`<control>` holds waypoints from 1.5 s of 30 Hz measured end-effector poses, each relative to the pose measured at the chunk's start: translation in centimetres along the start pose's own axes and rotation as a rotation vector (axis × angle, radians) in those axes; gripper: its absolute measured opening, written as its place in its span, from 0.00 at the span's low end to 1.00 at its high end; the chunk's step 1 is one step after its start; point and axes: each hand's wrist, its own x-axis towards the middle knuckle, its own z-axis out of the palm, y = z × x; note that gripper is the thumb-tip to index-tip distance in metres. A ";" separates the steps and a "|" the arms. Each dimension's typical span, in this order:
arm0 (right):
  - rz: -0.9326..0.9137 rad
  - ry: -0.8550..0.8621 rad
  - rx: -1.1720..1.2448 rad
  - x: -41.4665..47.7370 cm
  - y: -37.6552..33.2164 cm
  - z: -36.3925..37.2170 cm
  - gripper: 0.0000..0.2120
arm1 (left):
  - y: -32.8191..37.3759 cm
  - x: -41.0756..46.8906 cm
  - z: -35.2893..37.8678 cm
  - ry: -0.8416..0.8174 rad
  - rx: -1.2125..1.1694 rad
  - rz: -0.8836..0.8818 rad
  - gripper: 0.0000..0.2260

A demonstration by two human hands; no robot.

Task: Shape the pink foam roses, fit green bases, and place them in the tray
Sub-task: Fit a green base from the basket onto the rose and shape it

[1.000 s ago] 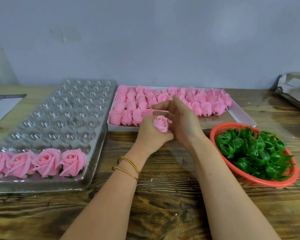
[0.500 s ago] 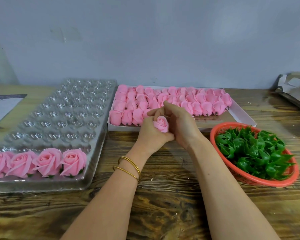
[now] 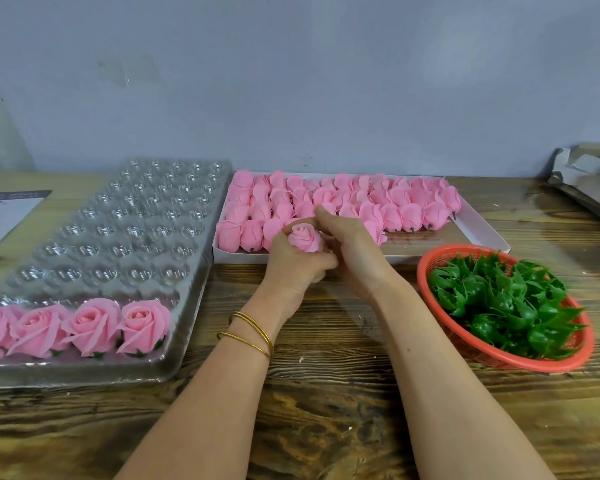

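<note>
The right hand (image 3: pixel 349 245), spread before, now curls its fingers onto the rose (image 3: pixel 303 239) to shape petals; left hand (image 3: pixel 297 270) fingers clamp its base.

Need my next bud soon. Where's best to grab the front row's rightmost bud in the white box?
Likely from the near side: the white box is bare before that bud, and neighbours crowd its sides. Grip its rounded lower body, above the dark stub.
</note>
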 end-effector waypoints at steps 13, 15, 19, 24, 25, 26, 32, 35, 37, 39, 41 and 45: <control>-0.125 0.066 -0.134 -0.7 -0.5 -0.1 0.16 | -0.5 0.3 -0.2 0.089 0.152 0.063 0.17; -0.207 0.149 -0.156 -0.7 -0.6 -0.1 0.12 | -0.6 0.4 -0.4 0.111 0.230 0.099 0.19; -0.342 0.259 -0.176 -0.6 -0.7 0.5 0.09 | -0.5 0.4 -0.1 0.159 0.474 0.114 0.13; -0.407 0.290 -0.333 -0.3 0.0 1.1 0.09 | 0.2 0.0 0.3 0.141 0.486 0.099 0.09; -0.419 0.294 -0.355 -0.2 0.2 1.2 0.08 | 0.3 -0.1 0.4 0.148 0.482 0.091 0.10; -0.426 0.296 -0.371 -0.2 0.3 1.2 0.08 | 0.4 -0.1 0.4 0.153 0.479 0.079 0.10; -0.419 0.285 -0.401 -0.1 0.8 1.3 0.09 | 0.0 0.1 0.4 0.201 0.491 0.027 0.13; -0.413 0.272 -0.425 -0.1 0.9 1.3 0.07 | -0.3 0.3 0.1 0.226 0.565 0.011 0.19; -0.408 0.263 -0.429 -0.2 0.8 1.4 0.05 | -0.3 0.5 0.2 0.232 0.590 0.026 0.15; -0.395 0.251 -0.433 -0.2 0.8 1.4 0.05 | -0.2 0.5 0.3 0.235 0.584 0.032 0.11; -0.383 0.237 -0.437 -0.3 0.8 1.3 0.05 | -0.3 0.5 0.3 0.245 0.555 0.040 0.11; -0.351 0.208 -0.418 -0.2 0.8 1.2 0.05 | -0.4 0.4 0.3 0.259 0.538 0.046 0.09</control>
